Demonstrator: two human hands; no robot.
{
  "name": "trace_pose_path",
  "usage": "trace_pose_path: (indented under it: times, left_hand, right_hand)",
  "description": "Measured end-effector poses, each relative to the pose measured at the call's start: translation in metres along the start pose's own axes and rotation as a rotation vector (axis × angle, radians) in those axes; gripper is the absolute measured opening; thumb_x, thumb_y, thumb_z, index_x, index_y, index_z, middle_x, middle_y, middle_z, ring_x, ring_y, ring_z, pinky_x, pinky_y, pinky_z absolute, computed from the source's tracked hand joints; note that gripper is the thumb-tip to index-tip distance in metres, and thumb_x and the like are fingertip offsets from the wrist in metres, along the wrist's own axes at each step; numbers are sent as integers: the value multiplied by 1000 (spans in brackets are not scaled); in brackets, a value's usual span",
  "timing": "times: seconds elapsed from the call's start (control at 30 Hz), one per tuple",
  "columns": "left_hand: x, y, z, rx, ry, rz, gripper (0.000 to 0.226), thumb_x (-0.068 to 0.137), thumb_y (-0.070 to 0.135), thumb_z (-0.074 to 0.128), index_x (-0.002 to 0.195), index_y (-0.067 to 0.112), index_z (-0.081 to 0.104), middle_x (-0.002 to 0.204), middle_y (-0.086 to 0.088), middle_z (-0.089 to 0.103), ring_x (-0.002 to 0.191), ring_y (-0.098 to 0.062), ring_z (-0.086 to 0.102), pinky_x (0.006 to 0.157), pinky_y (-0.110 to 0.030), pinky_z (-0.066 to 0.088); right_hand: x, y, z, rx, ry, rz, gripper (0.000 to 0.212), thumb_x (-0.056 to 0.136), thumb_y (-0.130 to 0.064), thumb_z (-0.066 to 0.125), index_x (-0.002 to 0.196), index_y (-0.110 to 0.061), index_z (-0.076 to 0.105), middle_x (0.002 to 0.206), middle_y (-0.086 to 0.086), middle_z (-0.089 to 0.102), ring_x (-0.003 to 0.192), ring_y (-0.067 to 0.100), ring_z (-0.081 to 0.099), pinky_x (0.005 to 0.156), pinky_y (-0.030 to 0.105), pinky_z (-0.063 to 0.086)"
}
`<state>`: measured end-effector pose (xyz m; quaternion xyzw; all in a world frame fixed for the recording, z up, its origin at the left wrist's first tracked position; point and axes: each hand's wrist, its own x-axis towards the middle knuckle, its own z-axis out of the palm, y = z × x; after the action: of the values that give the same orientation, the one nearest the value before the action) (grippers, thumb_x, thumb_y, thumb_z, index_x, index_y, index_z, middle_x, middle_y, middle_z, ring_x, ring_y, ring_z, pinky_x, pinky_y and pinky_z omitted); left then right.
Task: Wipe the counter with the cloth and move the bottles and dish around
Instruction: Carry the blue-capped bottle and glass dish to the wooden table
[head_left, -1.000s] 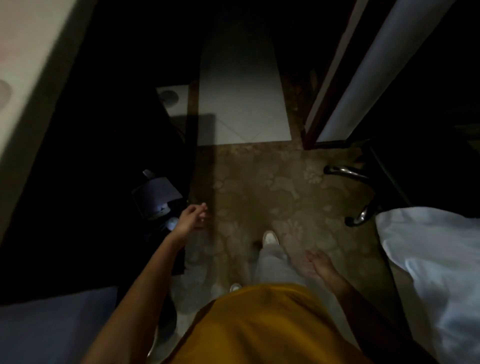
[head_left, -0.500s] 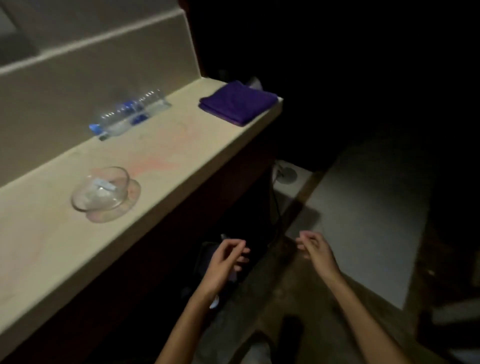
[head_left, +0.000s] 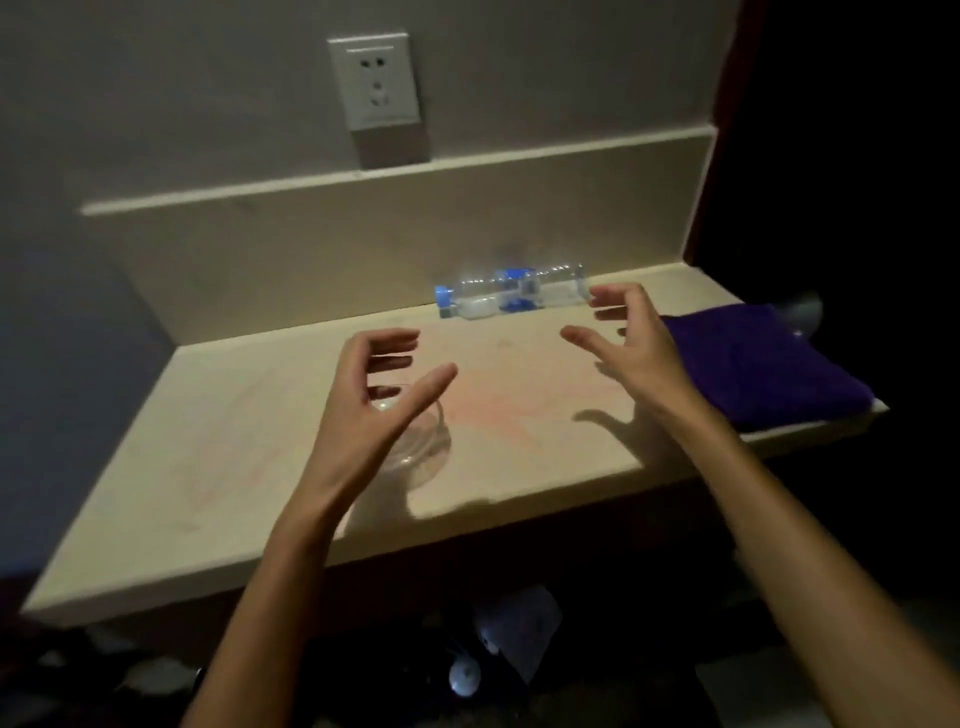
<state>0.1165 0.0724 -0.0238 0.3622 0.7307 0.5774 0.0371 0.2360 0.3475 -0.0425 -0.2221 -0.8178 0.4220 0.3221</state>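
Both hands are raised above the pale beige stone counter (head_left: 218, 441), holding nothing. Left hand (head_left: 371, 397) — fingers loosely curved and released, over the clear glass dish (head_left: 421, 447). Right hand (head_left: 631, 348) — fingers spread, relaxed, empty. Clear plastic bottles with blue caps (head_left: 511, 297) lie on their sides against the backsplash. Folded purple cloth (head_left: 758, 369) sits at the counter's right end, just beside the right hand.

Pale cream surface (head_left: 218, 467), smeared with faint pinkish-red streaks through the middle. Deep purple cloth (head_left: 763, 364) at the right end. Clear bottles (head_left: 511, 299) with blue caps and blue labels. Colourless glass dish (head_left: 421, 447). Grey-white wall socket (head_left: 374, 80) on a dull beige wall (head_left: 156, 104).
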Motion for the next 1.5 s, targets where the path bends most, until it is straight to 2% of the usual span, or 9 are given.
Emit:
trace_pose_path:
  times: [0.13, 0.3, 0.5, 0.77, 0.9, 1.0, 1.17, 1.3, 1.5]
  left_hand:
    - [1, -41, -32, 242, 74, -217, 98, 54, 79, 83, 137, 38, 51, 137, 12, 40, 129, -6, 49, 107, -32, 46]
    - [-21, -57, -25, 263, 36, -417, 139, 31, 80, 89, 149, 28, 38, 140, 9, 37, 130, -7, 46, 115, -31, 43]
    - [-23, -57, 0, 337, 120, -441, 147, 31, 68, 93, 154, 19, 30, 143, 7, 35, 130, -8, 44, 114, -24, 38]
    - [-18, -59, 9, 386, 221, -454, 144, 26, 80, 88, 148, 21, 38, 136, 7, 41, 123, -8, 50, 112, -25, 44]
    - [-17, -66, 15, 388, 315, -426, 124, 38, 59, 98, 143, 22, 43, 133, 6, 47, 120, -8, 53, 103, -19, 46]
    - [-16, -67, 18, 366, 403, -404, 121, 35, 60, 97, 139, 22, 48, 130, 6, 50, 118, -8, 55, 103, -22, 48]
    - [-27, -52, 6, 281, 532, -354, 122, 35, 59, 99, 140, 23, 50, 133, 7, 54, 122, -8, 56, 103, -24, 48]
    - [-55, -29, -15, 279, 611, -321, 124, 32, 63, 98, 140, 25, 51, 135, 7, 55, 123, -5, 56, 104, -24, 48]
    - [-134, -14, -51, 343, 772, -364, 121, 29, 68, 96, 135, 22, 57, 132, 5, 59, 121, -2, 59, 106, -25, 50]
  right_hand:
    - [75, 4, 43, -319, -169, -122, 85, 69, -61, 81, 139, -26, 46, 143, -3, 48, 130, 18, 49, 108, 44, 46]
    - [141, 21, 71, -578, -318, -260, 98, 65, -63, 84, 143, -20, 43, 140, 3, 47, 125, 23, 47, 104, 40, 40]
    - [183, 51, 79, -767, -378, -377, 101, 60, -72, 82, 139, -20, 45, 133, 4, 50, 118, 25, 50, 103, 43, 41]
    - [192, 49, 95, -895, -471, -519, 90, 62, -83, 70, 124, -20, 53, 125, 4, 58, 113, 27, 53, 92, 43, 41]
    - [170, 23, 99, -740, -558, -497, 78, 65, -84, 68, 116, -27, 54, 115, -1, 62, 99, 21, 54, 81, 37, 38]
    - [145, -8, 102, -506, -601, -398, 71, 69, -83, 66, 111, -27, 53, 108, -4, 61, 91, 18, 57, 76, 36, 45]
    - [103, -53, 104, -4, -689, -225, 73, 69, -81, 68, 117, -28, 57, 109, -13, 65, 95, 10, 65, 86, 37, 55]
    - [63, -80, 118, 419, -826, -56, 63, 80, -71, 68, 118, -22, 60, 106, 4, 72, 95, 21, 73, 92, 53, 59]
    - [-4, -123, 157, 584, -989, -41, 40, 91, -56, 65, 111, -21, 63, 106, 13, 72, 92, 26, 74, 92, 48, 58]
